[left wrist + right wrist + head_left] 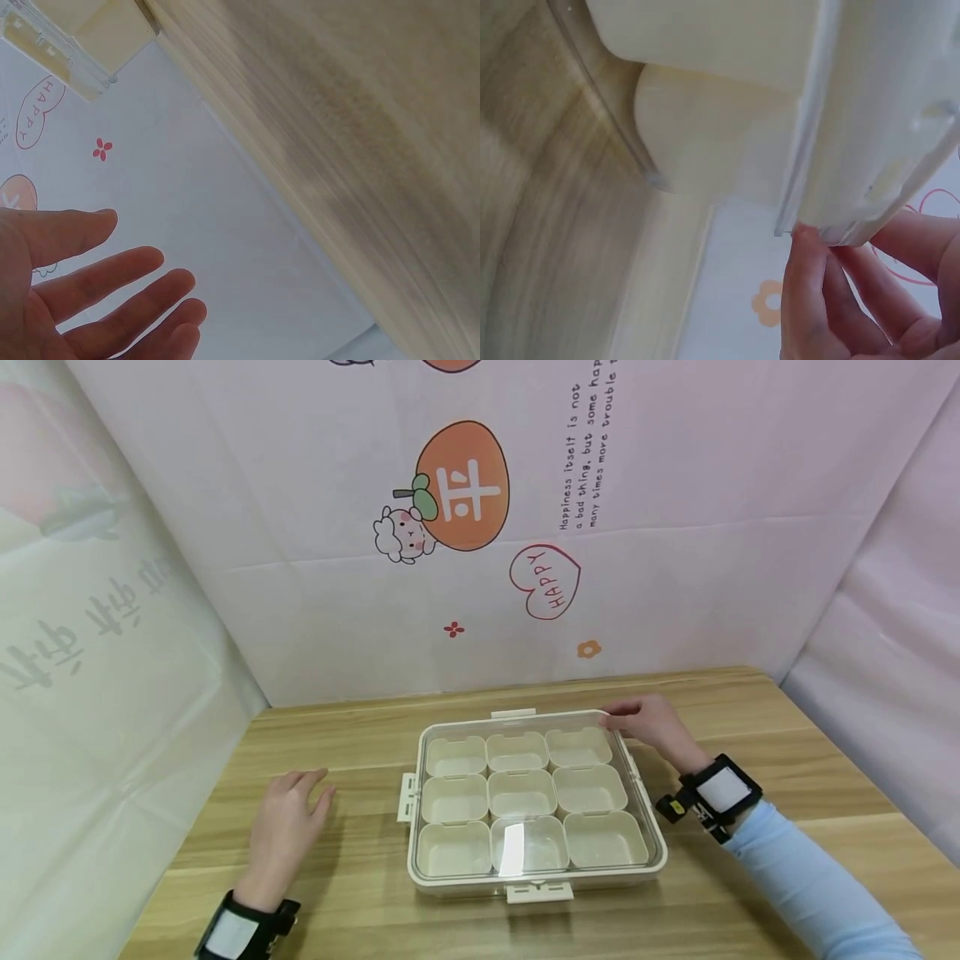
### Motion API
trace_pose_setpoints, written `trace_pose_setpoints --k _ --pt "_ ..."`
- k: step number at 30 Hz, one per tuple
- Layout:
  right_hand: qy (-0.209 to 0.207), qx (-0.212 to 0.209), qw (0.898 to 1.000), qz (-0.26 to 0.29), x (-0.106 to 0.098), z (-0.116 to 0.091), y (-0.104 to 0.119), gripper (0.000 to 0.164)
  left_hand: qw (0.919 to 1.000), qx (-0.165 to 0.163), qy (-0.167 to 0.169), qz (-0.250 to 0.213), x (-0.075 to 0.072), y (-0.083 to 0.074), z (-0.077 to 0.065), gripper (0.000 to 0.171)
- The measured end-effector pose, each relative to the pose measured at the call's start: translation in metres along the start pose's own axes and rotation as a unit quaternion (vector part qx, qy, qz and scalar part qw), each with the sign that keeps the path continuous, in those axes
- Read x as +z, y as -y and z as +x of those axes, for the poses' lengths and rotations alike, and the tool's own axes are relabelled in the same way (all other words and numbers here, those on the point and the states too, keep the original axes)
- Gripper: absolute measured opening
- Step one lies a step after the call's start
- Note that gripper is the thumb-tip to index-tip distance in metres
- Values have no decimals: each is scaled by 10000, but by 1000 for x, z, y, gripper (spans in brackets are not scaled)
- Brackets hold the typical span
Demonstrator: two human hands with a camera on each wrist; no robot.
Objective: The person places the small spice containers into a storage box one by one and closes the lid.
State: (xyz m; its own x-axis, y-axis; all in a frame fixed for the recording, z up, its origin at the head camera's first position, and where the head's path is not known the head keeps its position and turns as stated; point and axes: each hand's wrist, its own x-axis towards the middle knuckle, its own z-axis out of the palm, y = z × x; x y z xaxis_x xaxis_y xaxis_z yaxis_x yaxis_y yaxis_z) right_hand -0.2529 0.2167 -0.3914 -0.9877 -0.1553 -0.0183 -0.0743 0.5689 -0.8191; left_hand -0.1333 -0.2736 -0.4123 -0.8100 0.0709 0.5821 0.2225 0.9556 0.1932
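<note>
A clear-lidded storage box [649, 878] stands on the wooden table, with rows of small cream cups [522, 795] inside. Its transparent lid [540, 881] has a pale rim and covers the cups. Latches stick outward at the left side [407, 797], front and back. My right hand [647, 723] grips the lid's far right corner; in the right wrist view, the thumb and fingers [808, 292] pinch that corner. My left hand [288, 818] is left of the box, apart from it and holding nothing. Its fingers [135, 304] are relaxed, with the thumb spread away.
The wooden table [360, 860] extends on both sides of the box. Behind it hangs a white printed cloth [337, 627], and more cloth [97, 777] closes off the left and right sides. Each wrist wears a black strapped device [723, 793].
</note>
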Motion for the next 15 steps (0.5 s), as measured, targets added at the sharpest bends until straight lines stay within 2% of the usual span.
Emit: trace_pose_setpoints --k 7,15 --pt "-2 -9 9996 -275 1 0 1 39 10000 -17 10 -2 1 -1 1 28" --pt "133 29 9997 -205 1 0 0 39 10000 -85 9 -19 1 -1 1 28"
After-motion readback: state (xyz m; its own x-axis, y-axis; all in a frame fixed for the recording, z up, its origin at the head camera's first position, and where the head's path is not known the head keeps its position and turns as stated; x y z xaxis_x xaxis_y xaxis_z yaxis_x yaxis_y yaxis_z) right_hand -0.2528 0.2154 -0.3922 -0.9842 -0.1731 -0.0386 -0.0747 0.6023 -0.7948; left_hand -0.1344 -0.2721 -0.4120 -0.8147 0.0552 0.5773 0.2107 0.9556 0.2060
